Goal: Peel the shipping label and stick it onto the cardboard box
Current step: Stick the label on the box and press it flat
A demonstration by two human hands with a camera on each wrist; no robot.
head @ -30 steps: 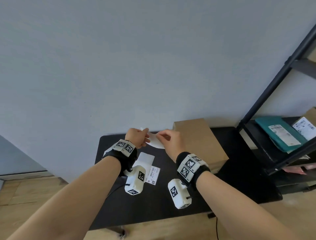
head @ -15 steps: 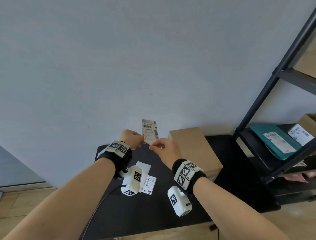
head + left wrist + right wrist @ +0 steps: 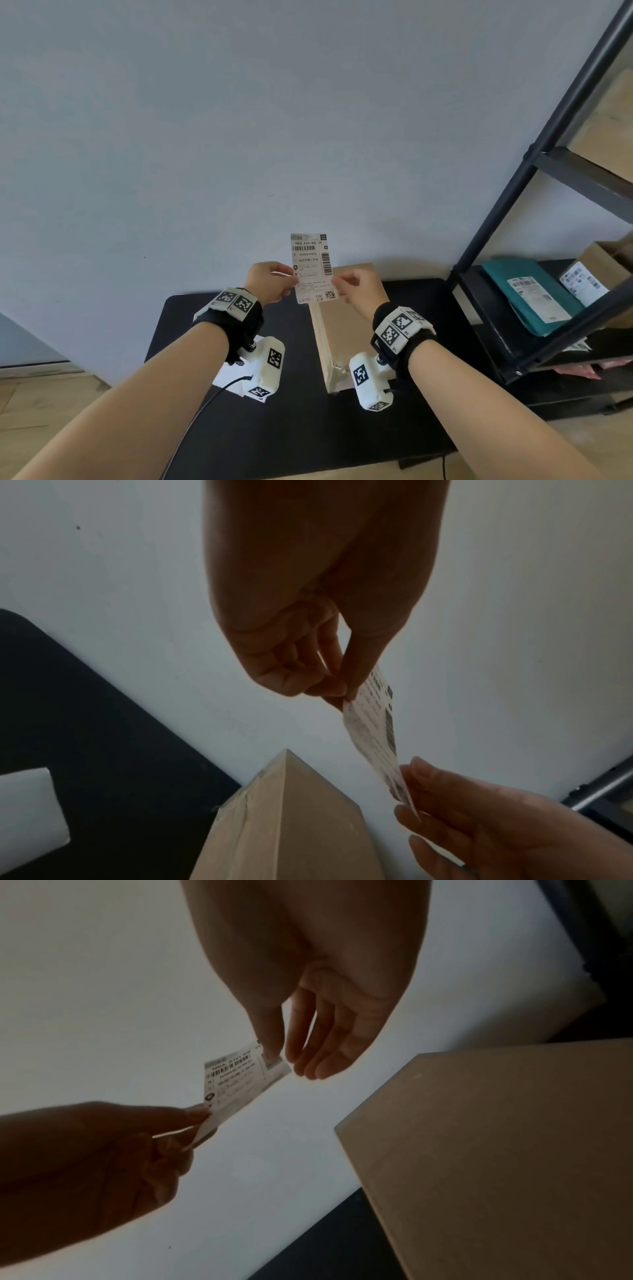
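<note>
A white shipping label (image 3: 313, 267) with barcodes stands upright in the air, printed side toward me. My left hand (image 3: 274, 282) pinches its left edge between thumb and fingers. My right hand (image 3: 356, 286) pinches its right edge. The label (image 3: 375, 731) shows edge-on in the left wrist view, and its printed face (image 3: 236, 1080) shows in the right wrist view. A plain brown cardboard box (image 3: 346, 329) lies on the black table (image 3: 308, 438) just below and behind the hands, partly hidden by my right wrist.
White paper sheets (image 3: 229, 375) lie on the table's left part under my left wrist. A black metal shelf (image 3: 513, 240) stands at the right, holding a teal mailer (image 3: 527, 294) and labelled cardboard boxes (image 3: 596, 274). A grey wall is close behind.
Both hands have lifted the label from lying low and flat over the table to standing upright in front of the wall. The view has tilted up slightly.
</note>
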